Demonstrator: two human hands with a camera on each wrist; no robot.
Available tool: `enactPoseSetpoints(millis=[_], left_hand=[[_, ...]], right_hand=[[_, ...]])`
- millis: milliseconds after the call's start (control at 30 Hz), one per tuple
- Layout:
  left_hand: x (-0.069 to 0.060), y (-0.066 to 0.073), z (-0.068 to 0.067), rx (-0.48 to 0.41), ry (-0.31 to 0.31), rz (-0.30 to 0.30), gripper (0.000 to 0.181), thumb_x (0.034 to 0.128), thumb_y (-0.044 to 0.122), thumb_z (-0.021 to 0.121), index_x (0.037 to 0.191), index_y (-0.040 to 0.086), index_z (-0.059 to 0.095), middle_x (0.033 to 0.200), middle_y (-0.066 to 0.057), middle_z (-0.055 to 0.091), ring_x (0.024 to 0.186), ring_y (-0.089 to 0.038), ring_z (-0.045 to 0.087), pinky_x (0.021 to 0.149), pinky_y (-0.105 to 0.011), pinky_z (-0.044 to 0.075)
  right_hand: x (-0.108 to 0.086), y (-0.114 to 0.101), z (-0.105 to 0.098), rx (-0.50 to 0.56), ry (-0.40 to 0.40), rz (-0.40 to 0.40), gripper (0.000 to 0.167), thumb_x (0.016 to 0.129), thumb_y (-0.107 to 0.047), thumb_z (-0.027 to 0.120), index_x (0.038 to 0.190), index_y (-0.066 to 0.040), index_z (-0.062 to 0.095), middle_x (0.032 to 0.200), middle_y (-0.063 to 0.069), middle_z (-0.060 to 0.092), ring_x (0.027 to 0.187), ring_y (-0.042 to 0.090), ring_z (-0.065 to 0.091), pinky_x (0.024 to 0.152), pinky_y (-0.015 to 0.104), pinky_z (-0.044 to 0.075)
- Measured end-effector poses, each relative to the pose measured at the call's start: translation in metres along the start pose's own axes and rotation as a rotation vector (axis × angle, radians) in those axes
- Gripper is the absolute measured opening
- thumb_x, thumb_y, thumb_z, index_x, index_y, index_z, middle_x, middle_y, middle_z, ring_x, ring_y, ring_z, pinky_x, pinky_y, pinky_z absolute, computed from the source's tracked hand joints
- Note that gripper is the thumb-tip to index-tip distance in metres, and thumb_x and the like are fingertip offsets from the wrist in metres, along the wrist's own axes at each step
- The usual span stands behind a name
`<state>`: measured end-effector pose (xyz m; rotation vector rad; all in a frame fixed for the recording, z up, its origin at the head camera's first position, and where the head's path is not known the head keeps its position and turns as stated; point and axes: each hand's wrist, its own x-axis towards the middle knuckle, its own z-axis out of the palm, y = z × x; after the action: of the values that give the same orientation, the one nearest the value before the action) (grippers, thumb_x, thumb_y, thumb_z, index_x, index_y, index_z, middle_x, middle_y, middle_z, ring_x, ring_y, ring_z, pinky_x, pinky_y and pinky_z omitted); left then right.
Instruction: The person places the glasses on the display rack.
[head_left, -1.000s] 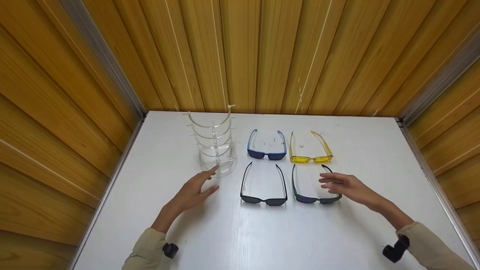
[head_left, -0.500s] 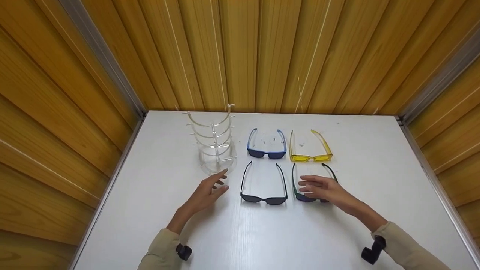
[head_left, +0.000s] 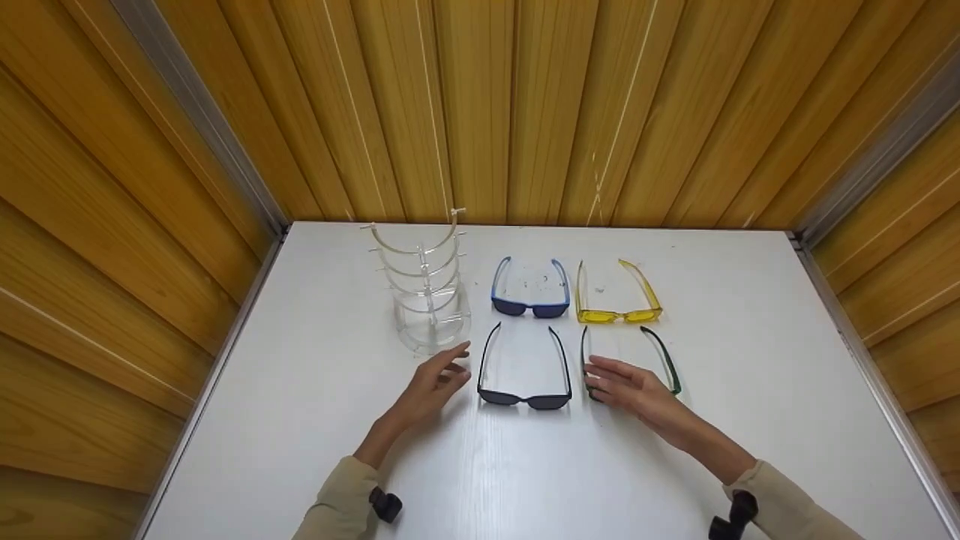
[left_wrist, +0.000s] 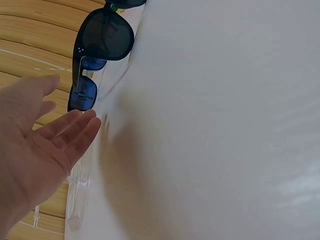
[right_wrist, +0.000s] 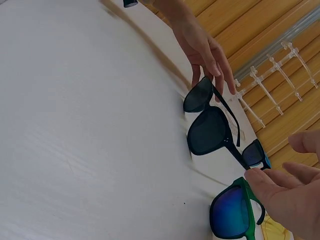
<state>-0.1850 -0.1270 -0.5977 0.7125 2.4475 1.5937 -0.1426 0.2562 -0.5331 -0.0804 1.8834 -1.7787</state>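
Observation:
My left hand [head_left: 424, 386] is just left of the black sunglasses [head_left: 525, 400], fingers loosely bent and holding nothing; the left wrist view shows its open palm [left_wrist: 37, 155]. Over the green-framed sunglasses [head_left: 670, 367] hovers my right hand [head_left: 637, 394], hiding most of their lenses. Nothing is between its fingers in the right wrist view, where the hand [right_wrist: 292, 192] is beside the green frame [right_wrist: 245, 192]; whether it touches the frame I cannot tell. Behind these two pairs lie blue-framed sunglasses [head_left: 530, 309] and yellow glasses [head_left: 619, 317], all with arms unfolded.
A clear display stand [head_left: 427, 289] with several curved tiers stands at the back left of the white table [head_left: 495, 480], just beyond my left hand. Wood-patterned walls [head_left: 480, 112] rise behind the table and at both sides.
Both hands have moved inward: my left hand rightward from in front of the stand toward the black sunglasses, my right hand leftward across the green-framed pair. The glasses have stayed in place.

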Motion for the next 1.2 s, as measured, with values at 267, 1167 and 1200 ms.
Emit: enactPoseSetpoints(millis=[267,1167,1200], left_hand=[[0.001,0.006,0.004,-0.041,-0.026,-0.001,0.050,0.1043,0.014,0.058,0.151,-0.001,0.046,0.138,-0.025,0.060,0.116,-0.039,0.066,0.098,-0.043,0.059],[0.007,0.008,0.014,-0.364,-0.106,-0.115,0.051,0.1015,0.005,0.060,0.147,-0.011,0.044,0.138,-0.036,0.054,0.116,-0.042,0.067,0.094,-0.027,0.060],[0.007,0.008,0.014,-0.384,-0.110,-0.130,0.051,0.1014,0.004,0.060,0.147,-0.011,0.043,0.139,-0.036,0.054,0.117,-0.041,0.067,0.095,-0.027,0.060]], right_hand=[[-0.002,0.003,0.012,0.044,0.001,0.016,0.069,0.106,-0.022,0.057,0.160,0.002,0.023,0.167,0.024,0.025,0.144,0.020,0.050,0.116,0.032,0.043],[0.000,0.017,0.022,0.097,-0.082,0.029,0.069,0.107,-0.023,0.054,0.159,0.008,0.020,0.166,0.028,0.022,0.143,0.025,0.051,0.117,0.032,0.044],[0.000,0.018,0.022,0.098,-0.084,0.030,0.069,0.107,-0.023,0.054,0.158,0.008,0.021,0.166,0.028,0.023,0.142,0.024,0.052,0.116,0.032,0.045]])
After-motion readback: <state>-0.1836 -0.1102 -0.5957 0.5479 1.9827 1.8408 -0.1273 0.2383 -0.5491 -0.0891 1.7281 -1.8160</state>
